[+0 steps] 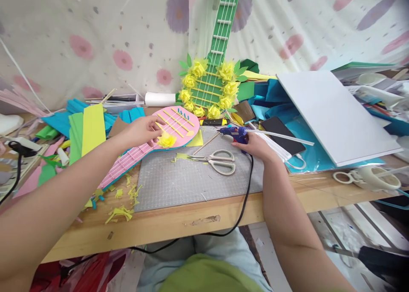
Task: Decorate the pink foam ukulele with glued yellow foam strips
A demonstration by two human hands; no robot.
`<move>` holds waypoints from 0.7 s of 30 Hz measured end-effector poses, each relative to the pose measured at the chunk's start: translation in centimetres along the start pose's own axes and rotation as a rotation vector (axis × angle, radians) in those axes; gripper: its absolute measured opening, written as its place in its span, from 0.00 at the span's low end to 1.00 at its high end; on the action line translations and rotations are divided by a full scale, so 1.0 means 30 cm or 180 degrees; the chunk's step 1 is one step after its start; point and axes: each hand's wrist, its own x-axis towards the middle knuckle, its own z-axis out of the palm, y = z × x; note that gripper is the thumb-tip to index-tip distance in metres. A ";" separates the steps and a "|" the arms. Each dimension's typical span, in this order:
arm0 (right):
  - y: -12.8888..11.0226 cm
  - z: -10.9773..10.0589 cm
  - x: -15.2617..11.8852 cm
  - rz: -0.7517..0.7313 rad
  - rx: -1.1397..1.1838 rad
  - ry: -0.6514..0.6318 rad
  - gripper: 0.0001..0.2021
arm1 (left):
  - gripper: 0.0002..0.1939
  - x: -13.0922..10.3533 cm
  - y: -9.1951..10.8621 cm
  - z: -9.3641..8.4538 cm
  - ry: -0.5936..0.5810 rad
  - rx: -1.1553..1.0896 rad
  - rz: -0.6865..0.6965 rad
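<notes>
Right hand (255,146) grasps glue gun (234,133); left hand (143,132), grip unclear, at yellow flower (166,140); box (119,107) near desk's (153,224) back edge holds sticks (108,95).

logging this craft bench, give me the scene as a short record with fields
left hand: at the yellow paper flower on the pink guitar
right hand: holding the blue glue gun
glue stick: sticking out of the gun's back
cutting mat: scissors lying on it, blades partly open
behind: green guitar ringed with yellow flowers
right side: white board, black phone
</notes>
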 end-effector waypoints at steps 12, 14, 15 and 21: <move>-0.396 0.004 -0.038 -0.1225 0.2350 -0.0883 0.15 | 0.33 -0.018 0.204 0.072 -0.0362 0.2220 0.0847; -0.453 0.033 -0.007 -0.1356 0.2505 -0.0978 0.17 | 0.33 -0.012 0.214 0.087 -0.0423 0.2465 0.0967; -0.471 0.039 0.004 -0.1419 0.2500 -0.1014 0.18 | 0.33 -0.008 0.214 0.092 -0.0435 0.2590 0.1037; -0.524 0.024 0.020 -0.1473 0.1981 -0.0975 0.16 | 0.32 0.021 0.193 0.105 -0.0433 0.2984 0.1224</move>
